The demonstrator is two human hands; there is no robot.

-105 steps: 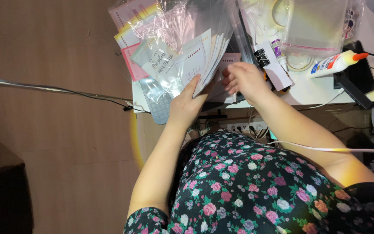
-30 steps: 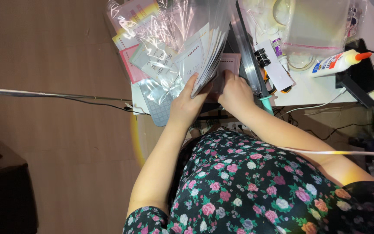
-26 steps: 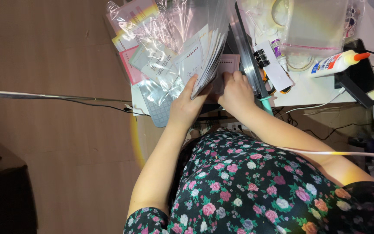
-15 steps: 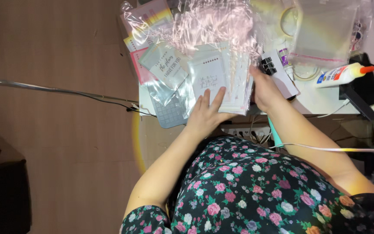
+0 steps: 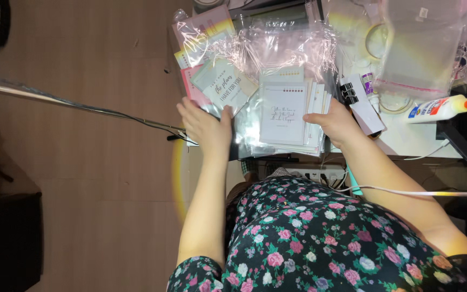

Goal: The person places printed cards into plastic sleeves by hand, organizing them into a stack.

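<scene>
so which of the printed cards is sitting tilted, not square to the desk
The pale green card by the left hand; the white card near the right hand lies straight.

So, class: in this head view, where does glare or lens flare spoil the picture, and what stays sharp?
Head view: glare whitens the crinkled clear plastic sleeves; a rainbow flare arc curves below the left hand; the white printed card stack by the right hand stays sharp; the left edge falls dark.

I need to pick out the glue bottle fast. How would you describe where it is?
Start at the white desk along the top right. The glue bottle lies on its side there, right of the right hand and below a clear zip bag. It alone has a white body with an orange cap.
</scene>
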